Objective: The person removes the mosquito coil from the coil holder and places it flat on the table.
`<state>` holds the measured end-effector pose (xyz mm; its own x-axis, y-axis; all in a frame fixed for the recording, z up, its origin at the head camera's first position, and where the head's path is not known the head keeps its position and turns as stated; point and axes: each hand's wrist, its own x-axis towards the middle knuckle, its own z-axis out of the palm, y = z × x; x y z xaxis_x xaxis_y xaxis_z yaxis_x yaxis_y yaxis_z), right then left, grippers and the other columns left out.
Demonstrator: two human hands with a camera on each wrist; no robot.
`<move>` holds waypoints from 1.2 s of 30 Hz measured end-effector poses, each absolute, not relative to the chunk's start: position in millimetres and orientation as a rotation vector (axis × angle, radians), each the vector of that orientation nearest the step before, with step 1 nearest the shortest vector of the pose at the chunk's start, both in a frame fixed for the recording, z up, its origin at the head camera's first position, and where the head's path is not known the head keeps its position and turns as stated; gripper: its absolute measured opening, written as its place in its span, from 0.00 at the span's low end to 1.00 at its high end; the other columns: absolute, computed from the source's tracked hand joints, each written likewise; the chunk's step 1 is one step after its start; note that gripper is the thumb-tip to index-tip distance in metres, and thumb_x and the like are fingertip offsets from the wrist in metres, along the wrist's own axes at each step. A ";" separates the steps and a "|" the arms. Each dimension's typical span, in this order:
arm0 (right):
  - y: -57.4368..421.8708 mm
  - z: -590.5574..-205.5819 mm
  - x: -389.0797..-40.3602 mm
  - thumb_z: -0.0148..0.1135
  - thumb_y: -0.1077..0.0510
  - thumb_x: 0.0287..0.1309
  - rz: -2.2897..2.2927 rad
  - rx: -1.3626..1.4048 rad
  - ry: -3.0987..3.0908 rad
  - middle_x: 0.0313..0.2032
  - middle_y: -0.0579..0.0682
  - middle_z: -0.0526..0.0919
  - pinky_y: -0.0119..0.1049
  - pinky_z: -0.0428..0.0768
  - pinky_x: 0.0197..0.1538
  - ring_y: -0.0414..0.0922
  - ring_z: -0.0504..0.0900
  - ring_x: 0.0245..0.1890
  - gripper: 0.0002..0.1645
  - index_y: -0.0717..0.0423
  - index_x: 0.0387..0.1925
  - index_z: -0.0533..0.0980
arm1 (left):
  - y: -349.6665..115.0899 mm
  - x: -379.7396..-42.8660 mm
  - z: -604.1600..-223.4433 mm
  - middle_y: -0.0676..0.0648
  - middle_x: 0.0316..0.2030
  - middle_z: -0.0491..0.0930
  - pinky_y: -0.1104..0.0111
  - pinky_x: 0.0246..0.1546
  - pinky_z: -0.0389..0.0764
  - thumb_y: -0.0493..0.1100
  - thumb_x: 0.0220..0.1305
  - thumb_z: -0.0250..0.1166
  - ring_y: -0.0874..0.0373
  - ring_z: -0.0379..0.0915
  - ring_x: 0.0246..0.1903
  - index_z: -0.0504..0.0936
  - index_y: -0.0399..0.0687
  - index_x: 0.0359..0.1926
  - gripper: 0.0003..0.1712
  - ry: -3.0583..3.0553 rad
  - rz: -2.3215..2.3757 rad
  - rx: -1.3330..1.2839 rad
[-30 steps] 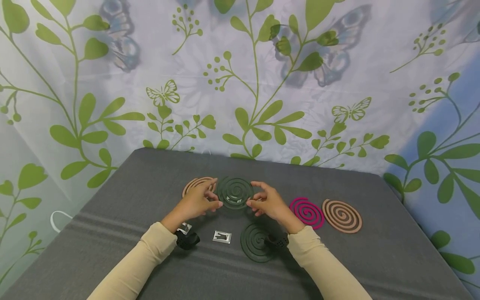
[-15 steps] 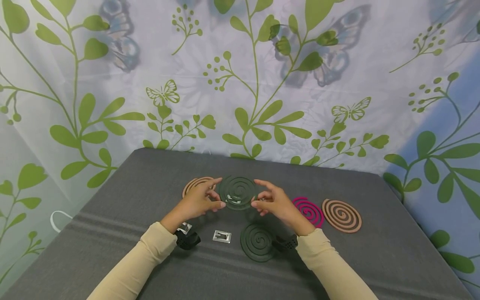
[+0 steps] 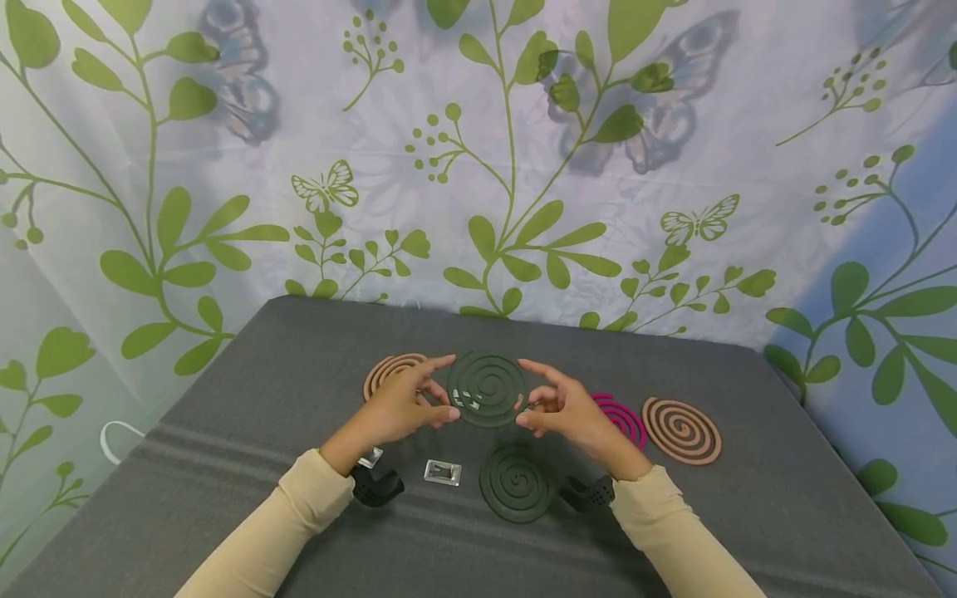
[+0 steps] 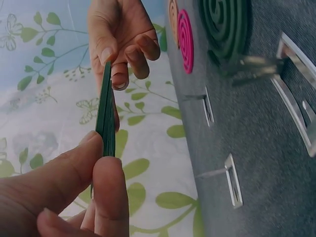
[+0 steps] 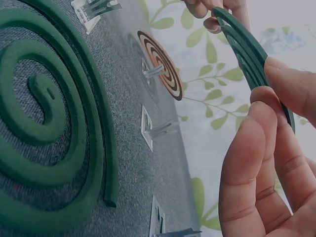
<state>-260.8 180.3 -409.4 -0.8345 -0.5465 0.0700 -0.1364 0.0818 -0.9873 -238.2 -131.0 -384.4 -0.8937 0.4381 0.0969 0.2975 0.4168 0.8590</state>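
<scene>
A dark green mosquito coil (image 3: pixel 489 384) is held up above the table, its spiral face toward the head camera. My left hand (image 3: pixel 404 403) pinches its left edge between thumb and fingers. On the opposite edge my right hand (image 3: pixel 571 409) pinches it the same way. Both wrist views catch the held coil (image 4: pixel 105 111) nearly edge-on. A second green mosquito coil (image 3: pixel 516 483) lies flat on the table, nearer to me. To its left sits a small metal coil stand (image 3: pixel 443 473) with a raised tab. Parts of other metal stands show through the held coil's gaps.
A pink mosquito coil (image 3: pixel 620 419), partly behind my right hand, and a tan coil (image 3: pixel 682 429) lie on the right. Another tan coil (image 3: pixel 389 370) is partly covered by my left hand. A grey cloth covers the table (image 3: pixel 247 465); a patterned curtain (image 3: pixel 449 224) hangs behind.
Both hands have shifted to the right with the green mosquito coil, which looks slightly larger now. My right hand covers more of the pink coil. The things on the table have not moved.
</scene>
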 end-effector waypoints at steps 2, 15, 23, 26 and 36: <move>182.9 -408.3 -258.6 0.73 0.69 0.66 -1.814 -0.690 2.033 0.37 0.39 0.86 0.36 0.86 0.39 0.42 0.86 0.35 0.55 0.67 0.85 0.51 | -129.3 -235.9 -382.7 0.45 0.40 0.86 0.62 0.28 0.80 0.35 0.71 0.75 0.35 0.86 0.34 0.61 0.34 0.83 0.47 2.519 1.476 0.675; 203.6 -408.7 -245.5 0.74 0.66 0.67 -1.785 -0.777 2.009 0.36 0.44 0.87 0.39 0.82 0.36 0.41 0.81 0.28 0.58 0.69 0.85 0.48 | -114.3 -221.0 -377.5 0.48 0.39 0.86 0.65 0.31 0.81 0.36 0.69 0.76 0.40 0.86 0.32 0.62 0.34 0.82 0.47 2.497 1.466 0.740; 215.6 -413.3 -239.1 0.74 0.67 0.67 -1.768 -0.821 1.996 0.36 0.44 0.88 0.39 0.81 0.35 0.40 0.82 0.29 0.56 0.71 0.84 0.49 | -103.8 -213.3 -380.5 0.50 0.39 0.87 0.66 0.30 0.81 0.36 0.69 0.76 0.42 0.88 0.32 0.64 0.37 0.82 0.47 2.502 1.451 0.760; 219.7 -415.7 -236.7 0.74 0.67 0.66 -1.772 -0.830 1.990 0.36 0.44 0.88 0.38 0.81 0.35 0.40 0.82 0.29 0.56 0.72 0.83 0.49 | -101.1 -211.1 -381.7 0.50 0.39 0.88 0.66 0.29 0.82 0.37 0.69 0.76 0.43 0.88 0.31 0.64 0.37 0.82 0.46 2.510 1.441 0.792; 234.7 -420.3 -229.3 0.72 0.70 0.66 -1.777 -0.842 2.001 0.35 0.44 0.89 0.39 0.81 0.33 0.40 0.83 0.29 0.54 0.74 0.82 0.51 | -88.1 -204.4 -389.1 0.50 0.39 0.89 0.68 0.28 0.81 0.37 0.70 0.76 0.45 0.88 0.30 0.64 0.36 0.82 0.46 2.498 1.437 0.834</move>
